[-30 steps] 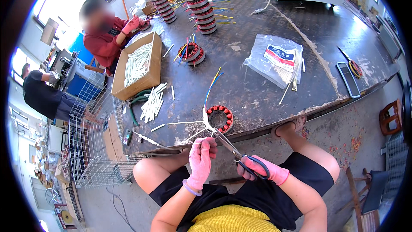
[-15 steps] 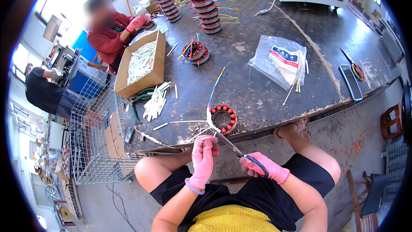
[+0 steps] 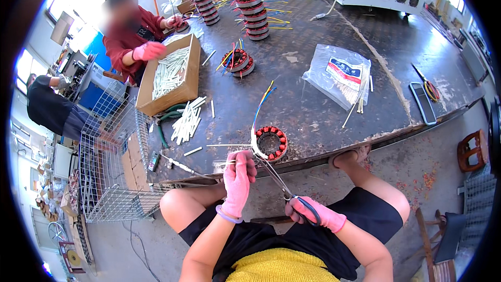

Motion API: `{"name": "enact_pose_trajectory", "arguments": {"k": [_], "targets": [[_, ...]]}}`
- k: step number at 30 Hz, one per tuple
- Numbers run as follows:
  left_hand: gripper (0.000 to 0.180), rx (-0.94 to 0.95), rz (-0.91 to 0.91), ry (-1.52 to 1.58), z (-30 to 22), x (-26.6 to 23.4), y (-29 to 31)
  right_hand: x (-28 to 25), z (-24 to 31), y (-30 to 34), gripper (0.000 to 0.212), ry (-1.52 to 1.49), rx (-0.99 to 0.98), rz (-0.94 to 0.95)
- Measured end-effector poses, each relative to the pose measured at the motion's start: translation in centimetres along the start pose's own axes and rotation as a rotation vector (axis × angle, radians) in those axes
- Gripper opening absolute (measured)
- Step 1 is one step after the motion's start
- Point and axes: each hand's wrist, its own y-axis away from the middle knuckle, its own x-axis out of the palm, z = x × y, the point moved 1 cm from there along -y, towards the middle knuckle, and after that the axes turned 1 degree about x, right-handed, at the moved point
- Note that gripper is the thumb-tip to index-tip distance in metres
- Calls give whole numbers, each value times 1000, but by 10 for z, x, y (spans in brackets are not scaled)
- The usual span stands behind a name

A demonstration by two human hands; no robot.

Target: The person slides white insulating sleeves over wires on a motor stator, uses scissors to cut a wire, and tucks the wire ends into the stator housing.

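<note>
At the table's near edge lies a stator ring (image 3: 285, 145) with red windings. Blue and yellow wires (image 3: 261, 107) rise from its left side through a white sleeve (image 3: 254, 138), and a thin white cable tie (image 3: 229, 145) juts out leftward. My right hand (image 3: 315, 214), in a pink glove, grips scissors (image 3: 280, 181) by their dark loops; the tips reach the ring's lower left. My left hand (image 3: 238, 185), also gloved in pink, is closed beside the ring, with thin pale cable-tie ends (image 3: 225, 163) at its fingertips. The fingers partly hide these ends.
White tubes (image 3: 187, 124) lie left, near a cardboard box (image 3: 168, 99) of more tubes and green-handled pliers (image 3: 162, 134). Stacked stators (image 3: 253, 15) stand farther back. A plastic bag (image 3: 334, 68), phone (image 3: 422, 103) and another scissors (image 3: 430, 89) lie right. A co-worker (image 3: 130, 42) reaches over the box.
My left hand has moved slightly up and left, with cable-tie ends at its fingers. The scissors have shifted slightly left and down. The co-worker's hand has come over the box.
</note>
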Motion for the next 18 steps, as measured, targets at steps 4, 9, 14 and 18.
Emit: {"name": "enact_pose_trajectory", "arguments": {"k": [4, 9, 14, 18], "targets": [[32, 8, 10, 27, 10, -8, 4, 2, 13, -14, 58, -10, 17, -27], [35, -18, -28, 30, 6, -5, 3, 8, 18, -19, 54, -56, 40, -57], [35, -28, -37, 35, 8, -5, 2, 14, 22, -19, 53, -55, 40, -82], [35, -28, -35, 32, 7, -6, 2, 14, 25, -27, 52, -30, 34, -81]]}}
